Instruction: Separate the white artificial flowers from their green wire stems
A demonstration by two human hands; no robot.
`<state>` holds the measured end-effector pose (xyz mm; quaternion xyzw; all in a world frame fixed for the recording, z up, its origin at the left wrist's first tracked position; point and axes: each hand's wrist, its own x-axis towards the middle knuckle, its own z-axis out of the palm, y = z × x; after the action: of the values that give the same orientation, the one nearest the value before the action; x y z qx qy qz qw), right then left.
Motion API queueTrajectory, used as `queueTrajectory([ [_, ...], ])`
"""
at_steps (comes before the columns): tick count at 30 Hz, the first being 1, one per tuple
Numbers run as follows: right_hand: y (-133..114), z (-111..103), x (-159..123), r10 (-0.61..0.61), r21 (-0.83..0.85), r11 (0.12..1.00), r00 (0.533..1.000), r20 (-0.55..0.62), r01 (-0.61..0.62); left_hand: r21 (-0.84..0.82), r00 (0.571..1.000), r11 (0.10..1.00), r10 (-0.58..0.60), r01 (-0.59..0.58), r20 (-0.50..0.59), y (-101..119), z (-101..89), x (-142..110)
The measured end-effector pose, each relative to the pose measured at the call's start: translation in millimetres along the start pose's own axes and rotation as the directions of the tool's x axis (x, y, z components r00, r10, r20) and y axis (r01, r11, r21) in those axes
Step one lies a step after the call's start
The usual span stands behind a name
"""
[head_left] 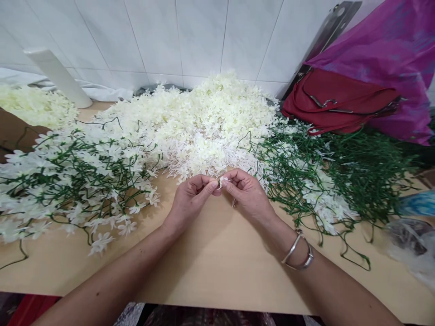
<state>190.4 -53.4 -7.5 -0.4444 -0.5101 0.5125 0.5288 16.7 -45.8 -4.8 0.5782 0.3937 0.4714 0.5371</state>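
Observation:
My left hand (pixel 192 195) and my right hand (pixel 245 192) meet over the middle of the wooden table (pixel 217 267), fingers pinched together. Between the fingertips sits a small white artificial flower (pixel 222 181). A thin stem piece hangs below my right hand. Just beyond the hands lies a big heap of loose white flower heads (pixel 204 122). Green stems with white flowers attached (pixel 74 176) spread to the left. Mostly bare green stems (pixel 340 176) lie to the right. My right wrist wears silver bangles (pixel 299 251).
A red handbag (pixel 340 99) and purple cloth (pixel 390 50) rest at the back right against the tiled wall. A white tube (pixel 57 74) leans at the back left beside another flower heap (pixel 34 106). Plastic bags (pixel 414 235) lie at the right edge.

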Motion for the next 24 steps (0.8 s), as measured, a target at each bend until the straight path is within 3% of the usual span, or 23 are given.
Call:
queueTrajectory([
  [6, 2.4, -6.9, 1.7, -0.007, 0.07, 0.998, 0.999, 0.049, 0.004, -0.012, 1.0, 1.0, 0.01, -0.01, 0.008, 1.9, 0.6, -2.1],
  [24, 2.1, -6.9, 1.2, -0.027, 0.013, 1.0, 0.999, 0.04, 0.026, 0.028, 0.998, 1.0, -0.01, 0.009, 0.056, 0.6, -1.9, -3.3],
])
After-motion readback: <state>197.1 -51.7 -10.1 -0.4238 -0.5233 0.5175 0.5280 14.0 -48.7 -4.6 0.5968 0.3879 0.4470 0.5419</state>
